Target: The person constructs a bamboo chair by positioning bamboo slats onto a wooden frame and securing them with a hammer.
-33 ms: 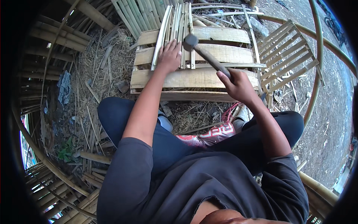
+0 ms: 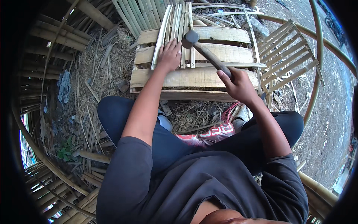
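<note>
My left hand (image 2: 170,56) lies flat on thin bamboo strips (image 2: 162,34), its fingers stretched out and pointing away from me. The strips run lengthwise across a low bench of wooden planks (image 2: 194,77). In my right hand (image 2: 238,85) is a hammer (image 2: 209,55), gripped by its wooden handle. Its dark, blocky head is raised to the right of my left hand, over the strips' right side. One narrow strip (image 2: 192,56) passes partly behind the hammer head. Whether a nail is beneath the head I cannot tell.
A slatted bamboo rack (image 2: 289,56) leans to the right of the bench. Bundled bamboo slats (image 2: 136,15) stand behind it on the left. Straw and bamboo scraps litter the ground. A red and white sack (image 2: 212,136) lies between my legs, and bent bamboo poles (image 2: 319,41) rise at right.
The hammer head has risen slightly in my right hand. My left hand stays in place on the bamboo strips.
</note>
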Motion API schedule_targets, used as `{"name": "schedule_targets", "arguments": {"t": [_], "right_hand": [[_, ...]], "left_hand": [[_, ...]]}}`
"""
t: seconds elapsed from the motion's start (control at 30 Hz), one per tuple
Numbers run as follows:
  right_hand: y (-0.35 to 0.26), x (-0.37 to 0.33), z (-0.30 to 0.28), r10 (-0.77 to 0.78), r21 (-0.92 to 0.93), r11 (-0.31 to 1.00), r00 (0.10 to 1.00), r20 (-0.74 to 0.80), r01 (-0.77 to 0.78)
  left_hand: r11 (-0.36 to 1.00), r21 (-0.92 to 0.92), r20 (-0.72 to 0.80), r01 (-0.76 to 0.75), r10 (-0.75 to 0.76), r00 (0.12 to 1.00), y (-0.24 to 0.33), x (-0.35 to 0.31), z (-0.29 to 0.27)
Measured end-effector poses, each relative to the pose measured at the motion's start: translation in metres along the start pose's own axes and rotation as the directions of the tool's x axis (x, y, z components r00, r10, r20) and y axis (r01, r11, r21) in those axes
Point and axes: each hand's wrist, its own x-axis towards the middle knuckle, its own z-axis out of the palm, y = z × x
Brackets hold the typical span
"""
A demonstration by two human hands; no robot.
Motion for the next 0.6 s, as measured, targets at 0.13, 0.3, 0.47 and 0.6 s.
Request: {"name": "schedule_targets", "arguments": {"t": [0.13, 0.3, 0.47, 0.6], "right_hand": [[0.017, -0.007, 0.029, 0.116, -0.143, 0.983, 0.993, 0.003, -0.114], [0.02, 0.001, 0.016, 0.169, 0.041, 0.985, 0.985, -0.031, -0.168], [-0.02, -0.001, -0.002, 0.033, 0.018, 0.999, 0.98, -0.197, -0.03], [0.018, -0.014, 0.03, 0.005, -0.367, 0.93, 0.999, -0.051, -0.024]], "left_hand": [[0.998, -0.056, -0.045, -0.01, 0.007, 0.999, -0.004, 0.003, 0.004], [0.995, -0.092, -0.08, -0.028, 0.021, 0.997, 0.001, 0.006, 0.01], [0.997, -0.066, -0.1, -0.033, 0.027, 0.995, -0.006, 0.002, 0.011], [0.998, -0.06, -0.07, -0.02, 0.016, 0.997, -0.006, 0.005, 0.014]]}}
